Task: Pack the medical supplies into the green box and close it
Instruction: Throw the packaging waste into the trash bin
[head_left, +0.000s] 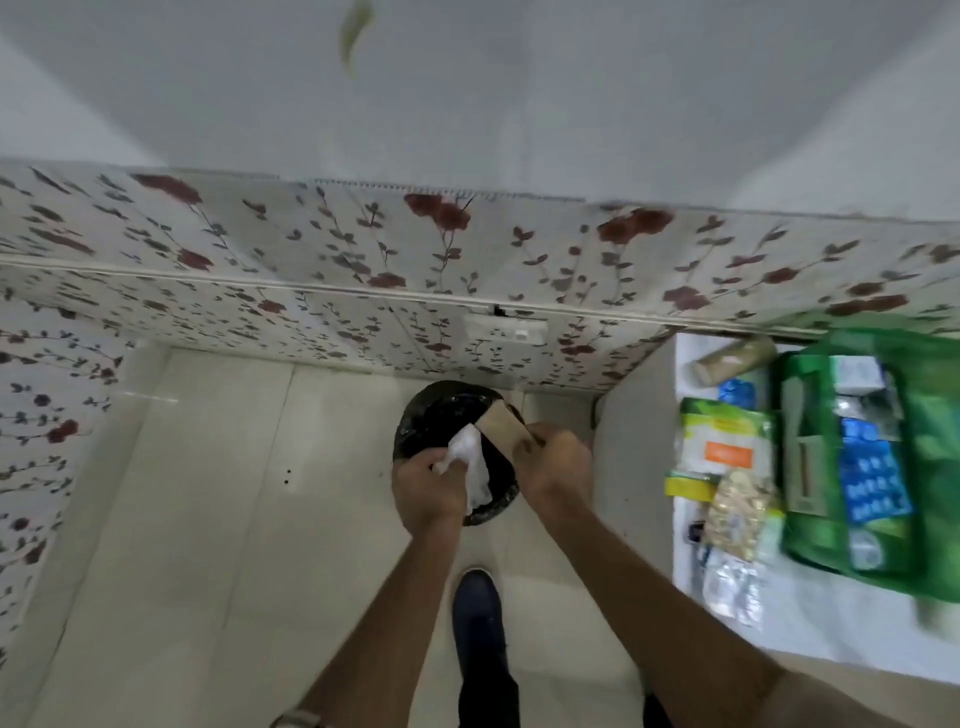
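Over a black-lined waste bin (441, 410) on the floor, my left hand (431, 480) grips a crumpled white wrapper (474, 465). Beside it my right hand (553, 460) holds a tan piece of cardboard (501, 426) above the bin's mouth. The open green box (862, 467) sits far to the right on a white table (831, 634), with blue blister packs (872, 478) and a white carton (857, 374) inside. Loose supplies lie left of it: a green and orange packet (724, 436), gold blister strips (737, 512) and a tan bottle (735, 358).
A floral-papered wall (363, 280) runs behind the bin, with a white socket (506, 330) low on it. The floor is pale tile (208, 519). My dark shoe (478, 618) stands just behind the bin. The table's side panel (631, 457) is right of my right hand.
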